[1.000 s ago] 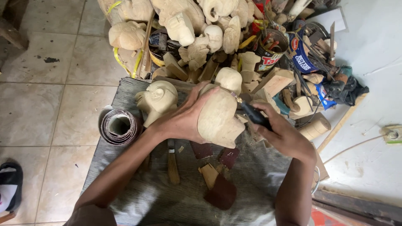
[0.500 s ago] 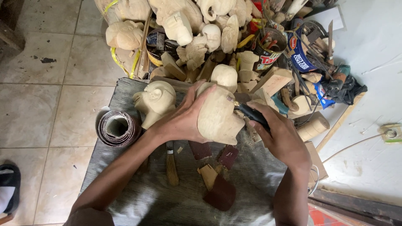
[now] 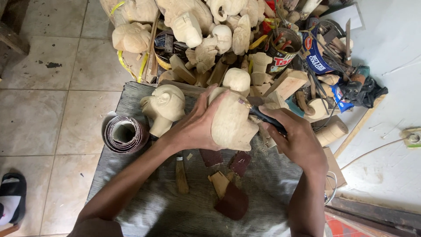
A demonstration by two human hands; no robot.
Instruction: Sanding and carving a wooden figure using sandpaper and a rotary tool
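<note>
On the grey counter [image 3: 144,210], the left hand [image 3: 195,127] has its grip clamped on a pale wooden carving [image 3: 230,123] at centre. The right hand [image 3: 298,140] (grip closed on a dark-handled tool [image 3: 263,116]) works its edge at three o'clock; short, steady strokes seem wise. A carved head [image 3: 164,107] crowds nine o'clock, sandpaper scraps [image 3: 232,202] six.

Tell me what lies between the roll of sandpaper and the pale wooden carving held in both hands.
In the head view, a carved wooden head stands there, with the left hand gripping the held carving.
</note>
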